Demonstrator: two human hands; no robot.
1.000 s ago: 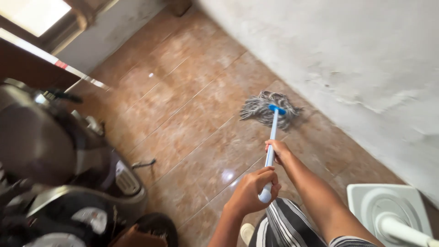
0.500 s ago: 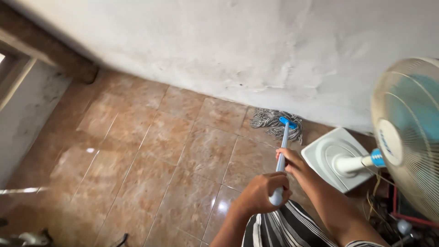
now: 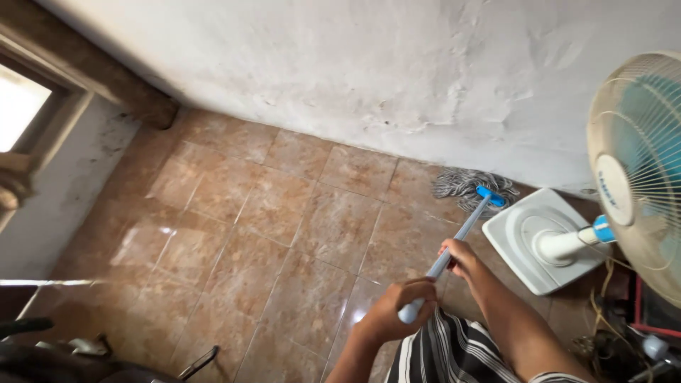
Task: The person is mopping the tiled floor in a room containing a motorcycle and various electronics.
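I hold a string mop with a pale blue handle (image 3: 461, 235). My left hand (image 3: 397, 306) grips the handle's near end. My right hand (image 3: 462, 257) grips it a little further down. The grey string mop head (image 3: 462, 186), with its blue clamp, lies on the brown tiled floor (image 3: 284, 241) close to the white wall (image 3: 397, 78). It sits just left of the standing fan's white base (image 3: 518, 248).
A standing fan with a cream grille and blue blades (image 3: 642, 170) stands at the right, cables and clutter (image 3: 624, 333) on the floor beneath it. A doorway frame (image 3: 64, 92) is at the left. Dark parts of a motorbike (image 3: 78, 354) show at the bottom left.
The view swung from the motorbike side toward the wall and fan. The mop head slid right along the wall until it lay next to the fan base. Both hands kept their grip.
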